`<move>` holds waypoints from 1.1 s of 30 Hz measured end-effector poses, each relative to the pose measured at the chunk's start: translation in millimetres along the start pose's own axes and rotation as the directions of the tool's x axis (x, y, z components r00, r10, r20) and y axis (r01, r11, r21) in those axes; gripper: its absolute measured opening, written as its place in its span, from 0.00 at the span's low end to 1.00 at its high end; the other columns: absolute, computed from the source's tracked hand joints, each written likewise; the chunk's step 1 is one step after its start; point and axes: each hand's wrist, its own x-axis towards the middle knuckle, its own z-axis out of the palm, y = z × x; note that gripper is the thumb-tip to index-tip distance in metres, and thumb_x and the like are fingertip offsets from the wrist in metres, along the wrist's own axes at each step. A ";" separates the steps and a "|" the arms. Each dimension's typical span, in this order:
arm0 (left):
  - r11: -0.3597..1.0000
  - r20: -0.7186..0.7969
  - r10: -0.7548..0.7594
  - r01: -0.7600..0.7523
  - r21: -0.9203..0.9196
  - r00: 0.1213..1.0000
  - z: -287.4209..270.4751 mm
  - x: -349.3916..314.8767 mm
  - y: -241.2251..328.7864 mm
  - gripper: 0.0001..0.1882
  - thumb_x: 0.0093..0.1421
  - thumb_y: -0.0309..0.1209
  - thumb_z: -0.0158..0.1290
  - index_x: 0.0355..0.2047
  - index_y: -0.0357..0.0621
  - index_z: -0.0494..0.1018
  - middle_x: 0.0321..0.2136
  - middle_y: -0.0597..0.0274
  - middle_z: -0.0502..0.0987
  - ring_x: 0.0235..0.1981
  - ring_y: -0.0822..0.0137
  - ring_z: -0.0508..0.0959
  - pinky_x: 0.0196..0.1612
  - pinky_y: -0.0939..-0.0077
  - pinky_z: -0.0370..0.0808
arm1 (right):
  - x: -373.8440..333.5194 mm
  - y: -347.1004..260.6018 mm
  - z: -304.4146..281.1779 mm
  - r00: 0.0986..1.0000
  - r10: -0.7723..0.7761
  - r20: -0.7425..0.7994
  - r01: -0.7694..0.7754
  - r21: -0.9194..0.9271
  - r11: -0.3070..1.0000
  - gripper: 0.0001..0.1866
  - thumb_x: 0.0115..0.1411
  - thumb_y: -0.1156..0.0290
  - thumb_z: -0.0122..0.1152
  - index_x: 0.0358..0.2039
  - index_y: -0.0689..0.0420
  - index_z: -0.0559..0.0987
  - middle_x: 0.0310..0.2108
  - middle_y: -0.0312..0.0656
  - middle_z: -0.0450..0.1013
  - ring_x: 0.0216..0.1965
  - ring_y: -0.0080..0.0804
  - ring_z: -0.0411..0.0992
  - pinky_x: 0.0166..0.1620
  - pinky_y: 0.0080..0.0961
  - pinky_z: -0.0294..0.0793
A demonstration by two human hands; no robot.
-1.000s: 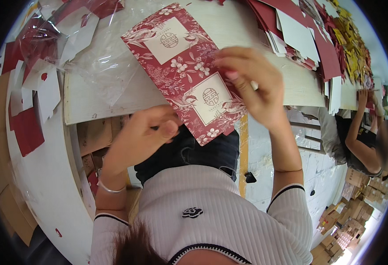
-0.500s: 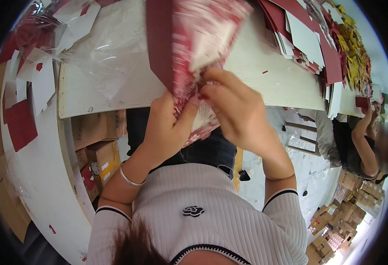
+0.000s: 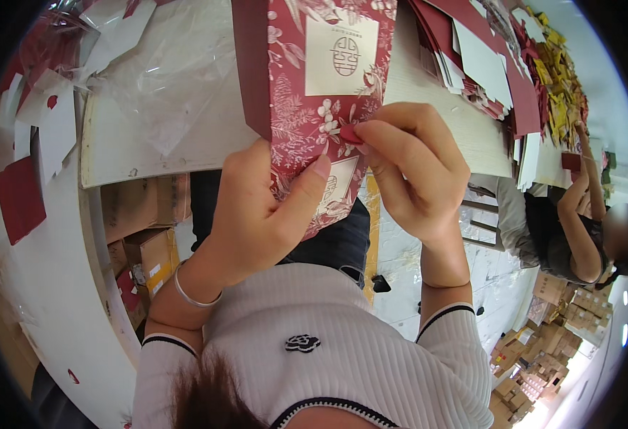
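From my remote view, the left hand (image 3: 257,214) at 9 o'clock grips the near end of the floral-printed red folded card (image 3: 292,118) at 12 o'clock; the right hand (image 3: 425,171) at 2 o'clock pinches a small red tab (image 3: 350,134) at its face. I judge tab-handling in hand, calling for a steady left hold and fine fingertip control, with the pale table (image 3: 428,118) and stacked red-and-white envelopes (image 3: 480,61) beyond, between 1 and 2 o'clock.

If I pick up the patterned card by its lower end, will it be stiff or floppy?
The patterned card is probably stiff: its face looks flat beyond the left hand. It may be light for its size, as it looks like folded paperboard. Its straight fold could dent if squeezed.
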 end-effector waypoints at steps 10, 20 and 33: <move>0.980 0.021 0.111 -0.113 0.164 0.994 -0.6 -1.2 6.8 0.06 0.53 0.24 0.49 0.30 0.32 0.69 0.19 0.53 0.74 0.18 0.66 0.75 0.22 0.76 0.68 | 0.1 3.5 2.7 0.993 -0.106 0.042 0.106 -0.008 0.994 0.12 0.38 0.84 0.57 0.29 0.65 0.74 0.27 0.45 0.68 0.24 0.34 0.69 0.24 0.22 0.69; 0.981 0.066 0.052 -0.064 0.182 0.996 -1.9 -1.5 4.9 0.06 0.52 0.23 0.49 0.29 0.32 0.68 0.18 0.52 0.73 0.17 0.63 0.74 0.21 0.74 0.67 | 2.4 -11.2 -0.2 0.995 -0.014 0.095 0.028 -0.146 0.989 0.11 0.42 0.86 0.58 0.29 0.66 0.74 0.27 0.47 0.70 0.26 0.35 0.70 0.28 0.22 0.69; 0.998 0.024 -0.036 0.035 0.043 0.999 2.6 0.6 6.9 0.05 0.53 0.24 0.49 0.27 0.32 0.68 0.17 0.56 0.72 0.17 0.72 0.73 0.20 0.77 0.66 | 10.3 -4.0 4.6 0.994 -0.028 0.109 0.037 -0.084 0.996 0.09 0.43 0.86 0.58 0.27 0.64 0.73 0.29 0.44 0.68 0.27 0.34 0.69 0.29 0.20 0.69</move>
